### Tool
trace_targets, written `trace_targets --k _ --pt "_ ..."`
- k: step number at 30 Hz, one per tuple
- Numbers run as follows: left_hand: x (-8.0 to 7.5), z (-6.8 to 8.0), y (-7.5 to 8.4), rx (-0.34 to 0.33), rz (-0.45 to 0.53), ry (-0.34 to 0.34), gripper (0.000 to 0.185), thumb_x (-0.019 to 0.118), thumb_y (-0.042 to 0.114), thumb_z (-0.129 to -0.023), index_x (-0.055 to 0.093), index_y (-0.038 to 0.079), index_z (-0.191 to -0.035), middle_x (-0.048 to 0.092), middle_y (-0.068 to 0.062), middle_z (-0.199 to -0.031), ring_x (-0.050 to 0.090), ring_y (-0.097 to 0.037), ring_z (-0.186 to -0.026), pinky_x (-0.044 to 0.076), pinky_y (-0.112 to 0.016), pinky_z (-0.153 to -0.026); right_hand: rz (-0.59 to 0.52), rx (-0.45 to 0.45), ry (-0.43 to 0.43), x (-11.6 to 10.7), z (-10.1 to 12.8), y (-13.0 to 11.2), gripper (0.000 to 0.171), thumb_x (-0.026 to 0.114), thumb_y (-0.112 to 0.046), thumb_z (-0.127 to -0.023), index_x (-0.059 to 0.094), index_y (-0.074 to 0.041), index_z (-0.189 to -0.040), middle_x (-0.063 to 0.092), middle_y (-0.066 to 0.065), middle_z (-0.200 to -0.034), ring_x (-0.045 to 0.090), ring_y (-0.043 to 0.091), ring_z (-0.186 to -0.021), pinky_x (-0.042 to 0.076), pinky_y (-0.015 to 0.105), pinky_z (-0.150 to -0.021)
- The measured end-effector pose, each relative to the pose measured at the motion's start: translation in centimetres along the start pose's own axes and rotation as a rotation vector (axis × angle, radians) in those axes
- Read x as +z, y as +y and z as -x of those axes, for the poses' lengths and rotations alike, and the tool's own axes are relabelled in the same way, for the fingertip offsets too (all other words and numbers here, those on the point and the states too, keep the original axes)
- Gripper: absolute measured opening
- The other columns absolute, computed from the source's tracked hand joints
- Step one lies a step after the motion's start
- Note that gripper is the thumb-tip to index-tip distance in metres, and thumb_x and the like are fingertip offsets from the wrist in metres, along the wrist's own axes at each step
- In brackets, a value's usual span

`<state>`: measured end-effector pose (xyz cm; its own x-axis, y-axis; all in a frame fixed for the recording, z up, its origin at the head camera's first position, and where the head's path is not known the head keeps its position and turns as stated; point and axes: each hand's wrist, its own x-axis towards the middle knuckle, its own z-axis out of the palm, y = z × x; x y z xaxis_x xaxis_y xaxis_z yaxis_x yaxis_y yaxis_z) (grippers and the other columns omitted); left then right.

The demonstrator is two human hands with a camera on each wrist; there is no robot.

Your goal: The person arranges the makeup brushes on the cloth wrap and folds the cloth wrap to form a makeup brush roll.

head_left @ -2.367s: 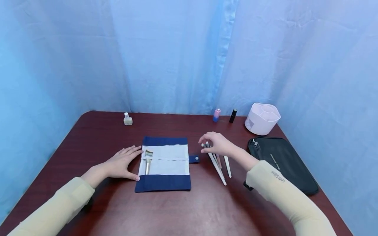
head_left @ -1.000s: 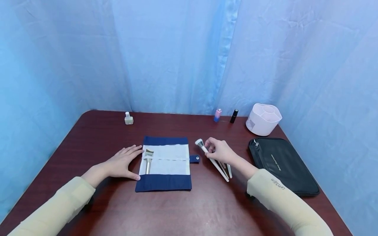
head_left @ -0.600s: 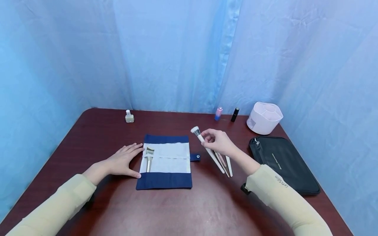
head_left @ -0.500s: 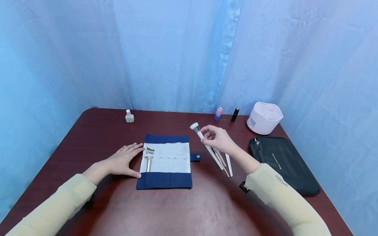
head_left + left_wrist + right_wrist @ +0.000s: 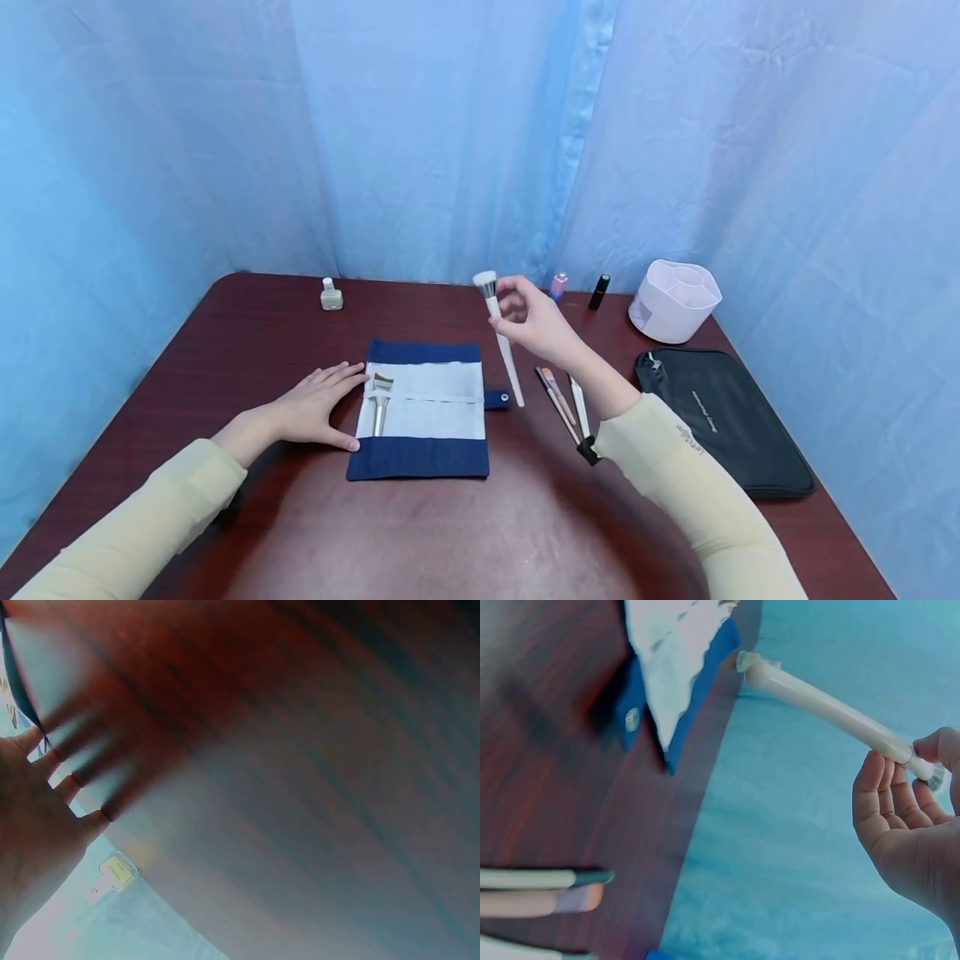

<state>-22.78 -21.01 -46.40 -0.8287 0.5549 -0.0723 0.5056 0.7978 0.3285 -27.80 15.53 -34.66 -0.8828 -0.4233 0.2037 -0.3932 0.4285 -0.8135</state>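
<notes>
A white-handled makeup brush (image 5: 507, 358) hangs in the air above the table, bristles up. My right hand (image 5: 531, 321) pinches it near the ferrule; the right wrist view shows the brush handle (image 5: 825, 709) reaching away from the fingers. Below lies an unrolled navy-and-white brush roll (image 5: 427, 417), its snap strap (image 5: 497, 400) pointing right. One gold-toned makeup brush (image 5: 381, 408) sits at the roll's left end, under its white band. My left hand (image 5: 311, 408) rests with spread fingers at the roll's left edge.
Several makeup brushes (image 5: 558, 396) lie right of the roll, partly behind the right forearm. A black zip case (image 5: 727, 417), a white organizer (image 5: 672, 300), a black tube (image 5: 599, 292), a pink-blue bottle (image 5: 558, 285) and a nail polish bottle (image 5: 332, 297) stand or lie farther out.
My right hand picked the white makeup brush out of the pile, then lifted it up and leftward toward the roll. The left hand stays in place.
</notes>
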Motion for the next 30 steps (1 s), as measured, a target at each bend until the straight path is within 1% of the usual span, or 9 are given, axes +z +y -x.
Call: trace_targets --k 3,6,10,13,15,19,23,26,30 --pt "0.1 0.0 0.0 -0.001 0.005 0.000 0.109 0.070 0.069 -0.067 0.029 0.010 -0.149 0.022 -0.013 -0.155 0.016 -0.038 -0.141 0.014 -0.062 -0.110 -0.055 -0.008 0.018 0.3 -0.8 -0.6 0.049 0.066 -0.010 -0.087 0.041 -0.008 -0.130 0.065 0.012 -0.094 0.066 0.023 -0.078 0.056 0.038 -0.062" --pt "0.2 0.1 0.0 -0.003 -0.001 0.001 0.110 0.069 0.070 -0.066 0.029 0.010 -0.149 0.022 -0.013 -0.155 0.016 -0.037 -0.142 0.014 -0.061 -0.110 -0.115 -0.017 0.034 0.6 -1.6 -1.0 0.051 0.066 -0.010 -0.087 0.040 -0.007 -0.131 0.065 0.016 -0.097 0.068 0.024 -0.083 0.057 0.040 -0.066" --pt "0.2 0.0 -0.1 -0.003 -0.009 0.004 0.110 0.067 0.072 -0.066 0.028 0.011 -0.149 0.022 -0.012 -0.155 0.016 -0.037 -0.142 0.014 -0.061 -0.110 -0.204 -0.036 0.046 1.4 -2.8 -1.4 0.046 0.066 -0.009 -0.088 0.043 -0.010 -0.128 0.065 0.023 -0.101 0.068 0.025 -0.088 0.057 0.042 -0.070" --pt "0.1 0.0 -0.1 -0.004 -0.007 0.004 0.110 0.068 0.072 -0.066 0.028 0.011 -0.149 0.022 -0.012 -0.155 0.016 -0.037 -0.142 0.014 -0.061 -0.110 -0.246 -0.044 0.057 2.4 -3.6 -1.6 0.041 0.064 -0.010 -0.089 0.046 -0.012 -0.125 0.066 0.023 -0.101 0.069 0.024 -0.085 0.057 0.039 -0.068" --pt "0.0 0.1 -0.1 -0.005 -0.002 0.003 0.110 0.069 0.071 -0.066 0.028 0.011 -0.149 0.022 -0.013 -0.155 0.016 -0.037 -0.142 0.014 -0.061 -0.110 -0.261 -0.047 0.062 3.1 -4.2 -1.6 0.038 0.063 -0.011 -0.090 0.047 -0.011 -0.124 0.067 0.021 -0.100 0.069 0.024 -0.081 0.057 0.037 -0.067" --pt "0.0 0.2 0.0 -0.008 -0.003 -0.003 0.109 0.069 0.070 -0.066 0.029 0.011 -0.149 0.023 -0.013 -0.155 0.017 -0.037 -0.141 0.014 -0.061 -0.110 -0.267 -0.046 0.053 4.8 -5.1 -1.5 0.034 0.062 -0.012 -0.091 0.048 -0.010 -0.121 0.067 0.019 -0.098 0.069 0.023 -0.076 0.057 0.037 -0.065" --pt "0.1 0.3 0.1 -0.011 0.003 -0.004 0.109 0.069 0.069 -0.066 0.029 0.011 -0.149 0.023 -0.013 -0.155 0.016 -0.037 -0.142 0.014 -0.062 -0.110 -0.244 -0.043 0.038 6.6 -5.9 -1.0 0.036 0.063 -0.011 -0.090 0.049 -0.012 -0.123 0.065 0.017 -0.095 0.069 0.026 -0.074 0.057 0.037 -0.063" --pt "0.1 0.3 0.1 -0.016 0.005 -0.003 0.109 0.069 0.070 -0.066 0.029 0.011 -0.149 0.023 -0.013 -0.155 0.016 -0.037 -0.142 0.014 -0.061 -0.110 -0.229 -0.031 0.025 7.9 -6.4 -0.3 0.036 0.063 -0.010 -0.090 0.049 -0.014 -0.123 0.065 0.015 -0.095 0.069 0.028 -0.074 0.057 0.038 -0.063" --pt "0.2 0.2 0.1 -0.024 0.005 -0.005 0.109 0.069 0.071 -0.066 0.030 0.011 -0.149 0.023 -0.013 -0.155 0.016 -0.037 -0.141 0.014 -0.062 -0.110 -0.219 -0.007 0.018 9.2 -6.9 1.0 0.034 0.062 -0.011 -0.091 0.049 -0.014 -0.123 0.064 0.013 -0.098 0.069 0.024 -0.073 0.057 0.036 -0.063"
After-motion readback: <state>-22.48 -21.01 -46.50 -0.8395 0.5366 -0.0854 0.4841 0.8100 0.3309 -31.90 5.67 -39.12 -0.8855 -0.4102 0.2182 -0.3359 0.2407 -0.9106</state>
